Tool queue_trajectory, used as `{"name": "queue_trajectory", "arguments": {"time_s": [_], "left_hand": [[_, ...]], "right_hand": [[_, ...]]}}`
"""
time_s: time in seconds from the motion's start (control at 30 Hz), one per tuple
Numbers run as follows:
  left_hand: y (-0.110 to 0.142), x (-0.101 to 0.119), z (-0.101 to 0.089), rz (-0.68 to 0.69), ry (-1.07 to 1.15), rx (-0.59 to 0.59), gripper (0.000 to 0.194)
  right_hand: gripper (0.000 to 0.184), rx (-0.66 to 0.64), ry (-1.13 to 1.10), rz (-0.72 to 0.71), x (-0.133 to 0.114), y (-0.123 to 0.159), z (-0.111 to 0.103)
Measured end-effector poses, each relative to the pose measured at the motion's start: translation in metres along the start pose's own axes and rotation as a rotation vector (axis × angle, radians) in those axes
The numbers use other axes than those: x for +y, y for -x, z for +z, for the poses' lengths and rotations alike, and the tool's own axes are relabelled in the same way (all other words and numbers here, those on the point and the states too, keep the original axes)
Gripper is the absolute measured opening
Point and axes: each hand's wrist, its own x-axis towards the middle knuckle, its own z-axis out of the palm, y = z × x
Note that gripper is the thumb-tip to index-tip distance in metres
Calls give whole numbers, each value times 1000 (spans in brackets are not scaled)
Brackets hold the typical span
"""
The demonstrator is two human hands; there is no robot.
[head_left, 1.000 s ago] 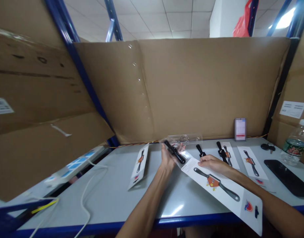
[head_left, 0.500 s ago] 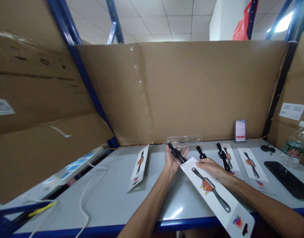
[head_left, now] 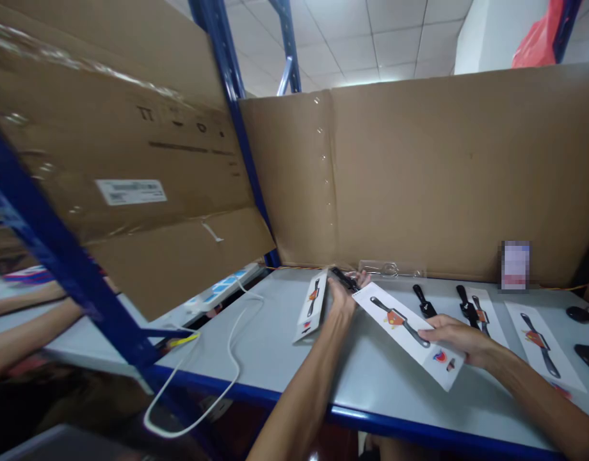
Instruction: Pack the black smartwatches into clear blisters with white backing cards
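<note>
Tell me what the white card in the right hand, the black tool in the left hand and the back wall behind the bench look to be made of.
White card: looks like glossy printed cardstock, flat and stiff, with a tool picture on it.
Black tool: seems to be matte black plastic or coated metal; too small to tell which.
Back wall: plain brown corrugated cardboard, with a fold crease and clear tape.

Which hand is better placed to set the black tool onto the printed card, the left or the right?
The left, probably. The left hand already holds the black tool right at the far end of the printed card, while the right hand grips the card's near end, steadying it.
</note>
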Motion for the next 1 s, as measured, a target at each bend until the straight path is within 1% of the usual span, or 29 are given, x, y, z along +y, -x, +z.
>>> {"name": "queue_trajectory", "arguments": {"time_s": [0.1,0.13,0.2,0.23,0.3,0.37,0.47,0.53,0.6,0.67,0.77,0.9,1.0], "left_hand": [[12,-33,6,-64,-5,6,61],[17,-44,7,-116,-16,0,64],[25,-58,10,-203,-44,-19,72],[28,-62,12,-229,-54,-17,75],[31,-60,15,-214,-50,5,78],[30,-50,18,-138,-25,27,77],[26,-29,19,-28,11,28,77],[23,-20,17,-1,23,33,77],[22,-18,16,0,16,46,76],[25,-23,16,-6,-3,42,75],[34,-41,19,-14,-43,13,74],[51,-66,23,-87,-107,-30,81],[59,-73,25,-78,-121,-47,83]], "right_hand": [[34,76,-23,-28,4,-7,10],[32,99,-33,-33,5,-8,13],[28,144,-51,-41,4,-10,18],[27,170,-59,-43,3,-10,20],[26,219,-71,-42,2,-9,20],[27,224,-70,-21,3,-9,18],[31,143,-35,18,7,-10,13],[33,98,-34,-11,12,-12,11],[36,89,-57,-73,16,-15,11],[37,111,-77,-117,18,-17,13],[36,169,-84,-136,18,-18,19],[38,220,-90,-173,21,-19,26],[40,245,-101,-193,24,-21,27]]}}
